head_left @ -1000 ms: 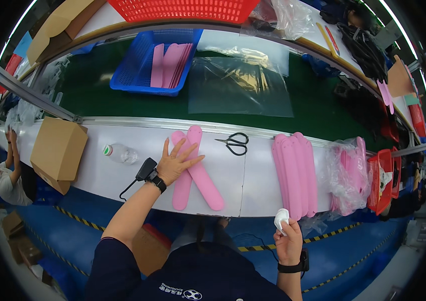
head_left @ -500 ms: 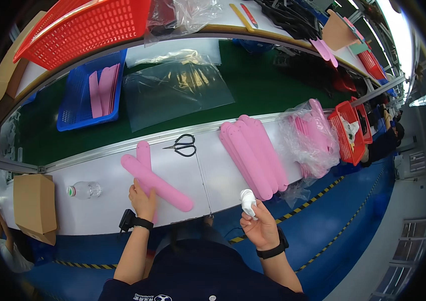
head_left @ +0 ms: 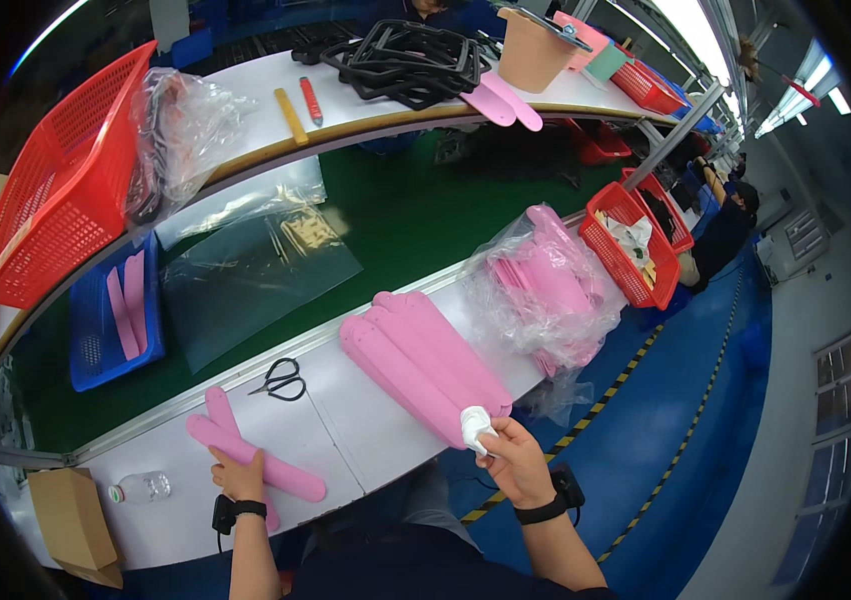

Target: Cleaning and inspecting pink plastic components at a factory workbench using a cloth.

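Note:
Two long pink strips with rounded ends lie crossed on the white table, the upper strip (head_left: 285, 476) slanting over the lower strip (head_left: 217, 402). My left hand (head_left: 237, 480) is closed at the crossing, thumb and fingers on either side of the strips; its grip is partly hidden. Pinched in my right hand (head_left: 517, 464) is a crumpled white cloth (head_left: 476, 426), held at the near end of a pile of pink strips (head_left: 415, 360). Whether the cloth touches the pile I cannot tell. Black-handled scissors (head_left: 283, 380) lie beyond the crossed strips.
A clear bottle (head_left: 145, 487) lies beside a cardboard box (head_left: 73, 520) at left. Bagged pink strips (head_left: 545, 275) and a red basket (head_left: 629, 250) stand at right. Behind are a blue basket (head_left: 95, 350) and a raised shelf (head_left: 255, 75). Another person (head_left: 725, 220) is at far right.
My view has swung to the right, shifting the table leftward and down in the picture. My right hand with the white cloth is now at the pile's near end; my left stays at the crossed strips.

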Tool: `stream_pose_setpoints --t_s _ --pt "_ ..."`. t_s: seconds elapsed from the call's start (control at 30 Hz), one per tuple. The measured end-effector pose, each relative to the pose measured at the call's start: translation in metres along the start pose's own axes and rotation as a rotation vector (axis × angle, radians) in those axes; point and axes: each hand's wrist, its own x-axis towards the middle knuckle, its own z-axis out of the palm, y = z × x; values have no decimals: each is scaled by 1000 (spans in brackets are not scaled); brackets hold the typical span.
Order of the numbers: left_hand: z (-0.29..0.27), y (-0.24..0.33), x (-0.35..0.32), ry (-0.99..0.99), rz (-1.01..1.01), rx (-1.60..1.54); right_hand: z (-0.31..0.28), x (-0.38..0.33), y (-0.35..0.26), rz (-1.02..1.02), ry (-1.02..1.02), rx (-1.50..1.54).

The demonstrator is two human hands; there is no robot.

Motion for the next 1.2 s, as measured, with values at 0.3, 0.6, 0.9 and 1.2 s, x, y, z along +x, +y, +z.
stream_pose_setpoints --t_s 0.3,0.6,0.9,1.2 --pt "43 -9 34 214 -304 -304 -95 84 -129 -89 7 106" --pt "3 88 -77 168 -153 -1151 -103 175 -251 -311 -66 -69" --pt "-19 181 -167 -373 -330 -1947 8 256 -335 -1185 -13 -298" --pt "-46 197 -190 -738 -29 -2250 -18 473 -464 -1277 398 -1744"
